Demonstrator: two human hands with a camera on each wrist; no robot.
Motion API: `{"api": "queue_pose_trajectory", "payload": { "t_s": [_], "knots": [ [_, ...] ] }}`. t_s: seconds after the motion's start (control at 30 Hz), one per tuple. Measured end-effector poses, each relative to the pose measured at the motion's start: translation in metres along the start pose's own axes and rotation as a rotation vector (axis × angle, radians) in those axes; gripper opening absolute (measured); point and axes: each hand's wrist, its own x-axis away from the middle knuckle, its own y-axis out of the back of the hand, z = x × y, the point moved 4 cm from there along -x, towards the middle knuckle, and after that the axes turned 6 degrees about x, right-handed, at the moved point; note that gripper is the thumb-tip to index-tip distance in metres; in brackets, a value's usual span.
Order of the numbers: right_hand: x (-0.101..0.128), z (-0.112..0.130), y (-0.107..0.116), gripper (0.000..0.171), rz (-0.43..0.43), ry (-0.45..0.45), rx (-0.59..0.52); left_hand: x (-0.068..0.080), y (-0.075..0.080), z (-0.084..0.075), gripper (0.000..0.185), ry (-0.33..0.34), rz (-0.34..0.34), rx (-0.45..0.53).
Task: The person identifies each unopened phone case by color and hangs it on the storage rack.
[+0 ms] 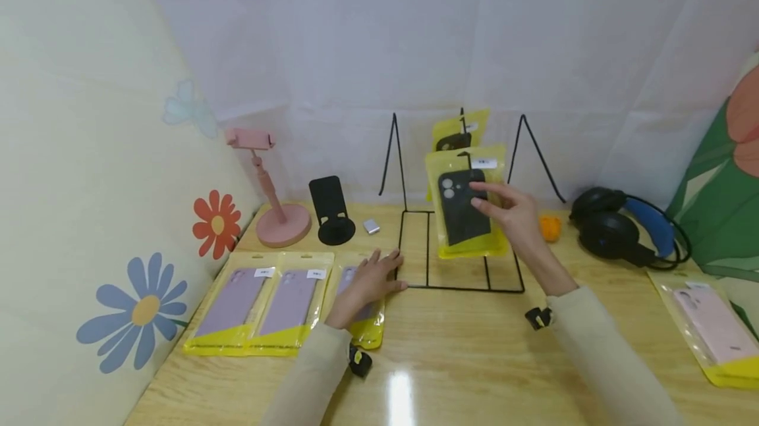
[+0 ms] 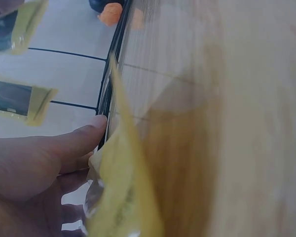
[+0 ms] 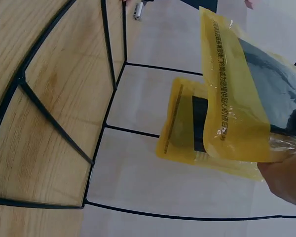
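In the head view my right hand (image 1: 512,212) grips the right side of a bagged black phone case (image 1: 465,215), fingers lying across its front. The top of this yellow-edged bag is at the tip of a hook on a black wire display rack (image 1: 462,290). Behind it hangs another bagged black case (image 1: 455,139), also visible in the right wrist view (image 3: 182,123). My left hand (image 1: 370,281) rests at the rack's front left corner, thumb tip on the wire in the left wrist view. Beneath that hand lies a bagged purple phone case (image 1: 367,327), partly hidden.
Two more bagged purple cases (image 1: 231,304) lie at the left. A pink stand (image 1: 283,225), a black phone stand (image 1: 329,205) and a small silver block (image 1: 371,226) stand behind. On the right are an orange item (image 1: 550,228), headphones (image 1: 611,232) and a bagged pink case (image 1: 714,327).
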Motion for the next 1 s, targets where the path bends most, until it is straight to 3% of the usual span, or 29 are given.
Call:
{"api": "queue_pose_trajectory", "payload": {
  "t_s": [0.1,0.33,0.63,0.8,1.0],
  "knots": [
    [-0.014,-0.008,-0.002,0.038,-0.003,-0.034,-0.025,0.0,-0.001,0.0,0.064,0.0,0.003,0.0],
    [-0.043,-0.023,-0.003,0.032,-0.031,-0.023,-0.036,0.001,-0.002,-0.003,0.064,-0.01,0.002,0.01],
    [-0.055,-0.032,0.002,0.026,-0.061,-0.015,-0.036,0.003,-0.006,-0.004,0.063,-0.015,0.005,0.015],
    [-0.044,-0.042,0.015,0.027,-0.073,0.014,0.038,0.002,-0.009,-0.004,0.064,-0.012,0.015,0.023],
    [0.0,-0.063,0.051,0.023,-0.047,0.077,0.222,0.002,-0.008,-0.005,0.063,-0.013,0.006,0.016]
  ]
}}
